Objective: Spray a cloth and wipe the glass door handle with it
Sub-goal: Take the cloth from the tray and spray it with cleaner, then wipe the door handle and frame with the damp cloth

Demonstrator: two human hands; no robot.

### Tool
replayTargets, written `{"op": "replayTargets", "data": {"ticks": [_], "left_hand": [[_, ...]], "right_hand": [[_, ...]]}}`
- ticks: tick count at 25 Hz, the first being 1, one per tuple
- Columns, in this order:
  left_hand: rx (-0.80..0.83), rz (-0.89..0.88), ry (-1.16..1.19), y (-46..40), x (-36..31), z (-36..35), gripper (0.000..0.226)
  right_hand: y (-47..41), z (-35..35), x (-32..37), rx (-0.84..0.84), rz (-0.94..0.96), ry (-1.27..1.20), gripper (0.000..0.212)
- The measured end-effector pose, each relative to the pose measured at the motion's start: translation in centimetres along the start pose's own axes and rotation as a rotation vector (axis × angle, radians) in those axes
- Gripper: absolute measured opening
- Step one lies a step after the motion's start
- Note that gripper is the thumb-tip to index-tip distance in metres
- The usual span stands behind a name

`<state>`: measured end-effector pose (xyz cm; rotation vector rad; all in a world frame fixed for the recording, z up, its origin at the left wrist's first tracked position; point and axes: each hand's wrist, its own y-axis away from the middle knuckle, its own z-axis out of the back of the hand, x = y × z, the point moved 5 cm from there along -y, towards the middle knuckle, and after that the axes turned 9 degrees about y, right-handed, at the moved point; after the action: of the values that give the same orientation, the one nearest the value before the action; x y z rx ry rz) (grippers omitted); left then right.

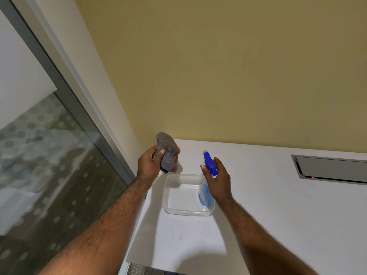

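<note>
My left hand (150, 164) holds a bunched grey cloth (167, 151) up above the white counter, left of a spray bottle. The spray bottle (205, 192) has a blue trigger head (209, 163) and a clear body with blue liquid; it stands in the right side of a clear plastic tub (178, 210). My right hand (218, 181) is wrapped around the bottle's neck, with the nozzle pointing toward the cloth. A glass door (49, 165) with a frosted dot pattern fills the left side; no door handle is in view.
The white counter (268, 205) runs along a yellow wall (218, 66). A recessed metal flap (333, 168) with a small red light sits in the counter at the far right. The door's grey metal frame (65, 88) slants beside the counter's left edge.
</note>
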<state>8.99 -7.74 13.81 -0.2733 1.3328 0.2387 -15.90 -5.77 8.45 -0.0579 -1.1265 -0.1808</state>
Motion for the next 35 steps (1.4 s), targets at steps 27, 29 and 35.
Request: {"op": "replayTargets", "data": {"ticks": [27,29,35], "left_hand": [[0.342,-0.198,-0.272,15.4,-7.1,15.5,0.031],[0.327,-0.196,-0.318,16.1,-7.7,16.2,0.032],[0.297,-0.1,-0.374,19.9,-7.0,17.2,0.032]], "right_hand": [[13.3,-8.0,21.5,0.729,0.727,1.122,0.024],[14.4,-7.5,21.6,0.775,0.702,1.031,0.025],[17.4,-6.5,20.7,0.937,0.624,0.832,0.027]]}}
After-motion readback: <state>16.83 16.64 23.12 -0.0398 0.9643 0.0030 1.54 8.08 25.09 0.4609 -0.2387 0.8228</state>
